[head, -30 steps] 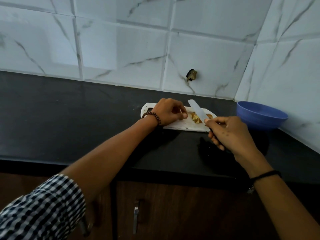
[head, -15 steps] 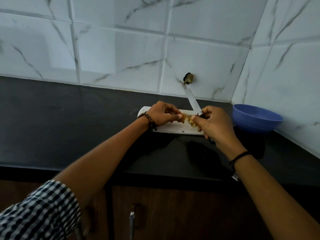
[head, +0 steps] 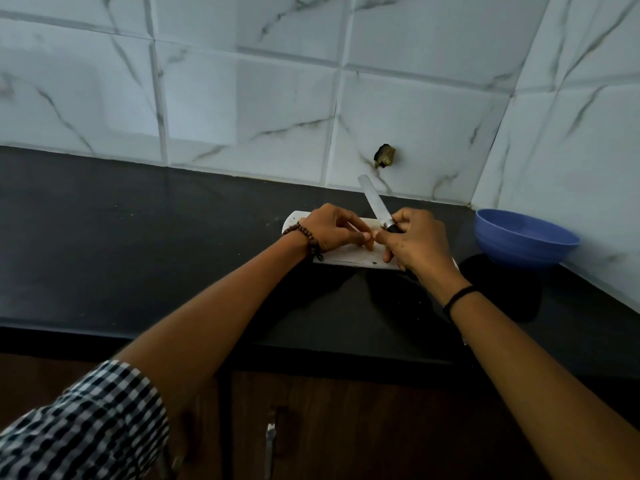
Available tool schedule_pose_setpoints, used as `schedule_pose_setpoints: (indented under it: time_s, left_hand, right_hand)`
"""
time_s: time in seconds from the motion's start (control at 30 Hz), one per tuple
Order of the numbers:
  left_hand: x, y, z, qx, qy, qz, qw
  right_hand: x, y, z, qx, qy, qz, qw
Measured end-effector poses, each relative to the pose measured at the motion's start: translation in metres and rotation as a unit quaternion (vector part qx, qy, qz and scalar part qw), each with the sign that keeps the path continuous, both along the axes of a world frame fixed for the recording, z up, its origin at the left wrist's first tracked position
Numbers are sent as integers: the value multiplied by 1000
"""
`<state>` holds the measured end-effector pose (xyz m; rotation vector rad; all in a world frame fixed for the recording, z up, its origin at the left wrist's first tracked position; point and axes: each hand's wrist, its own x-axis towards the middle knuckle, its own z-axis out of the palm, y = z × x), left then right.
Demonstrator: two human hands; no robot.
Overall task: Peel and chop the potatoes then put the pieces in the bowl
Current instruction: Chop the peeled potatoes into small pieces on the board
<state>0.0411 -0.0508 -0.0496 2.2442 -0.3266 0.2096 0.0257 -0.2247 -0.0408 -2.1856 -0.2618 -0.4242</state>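
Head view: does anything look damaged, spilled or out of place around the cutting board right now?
One thing: a dark, ragged stub juts from the wall tile above the cutting board, like a broken fitting. The knife in the right hand points blade-up toward the wall. No spill shows; the blue bowl stands upright.

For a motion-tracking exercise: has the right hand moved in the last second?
Yes. Against the cutting board, the right hand with the knife has gone from the board's near right edge to over it, towards the left hand.
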Motion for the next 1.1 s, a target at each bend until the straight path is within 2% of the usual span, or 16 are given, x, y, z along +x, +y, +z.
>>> schedule_pose_setpoints:
  time_s: [0.3, 0.5, 0.6, 0.7, 0.9, 1.1]
  left_hand:
    - [-5, 1, 5, -34, -22, 4, 999]
    - [-10, -2, 4, 63, -150, 30, 986]
    - [-12, -3, 4, 105, -172, 40, 979]
    - [-17, -3, 4, 97, -184, 38, 977]
    - [-20, -8, 4, 69, -188, 34, 979]
    - [-17, -12, 4, 72, -194, 48, 977]
  right_hand:
    - [-10, -2, 1, 33, 8, 11, 999]
    - [-14, -7, 2, 77, 20, 2, 997]
    - [-22, -8, 1, 67, 48, 9, 997]
    - [-34, -10, -1, 18, 63, 18, 998]
    - [-50, -14, -3, -59, 18, 18, 998]
    - [-48, -11, -2, -86, -1, -7, 996]
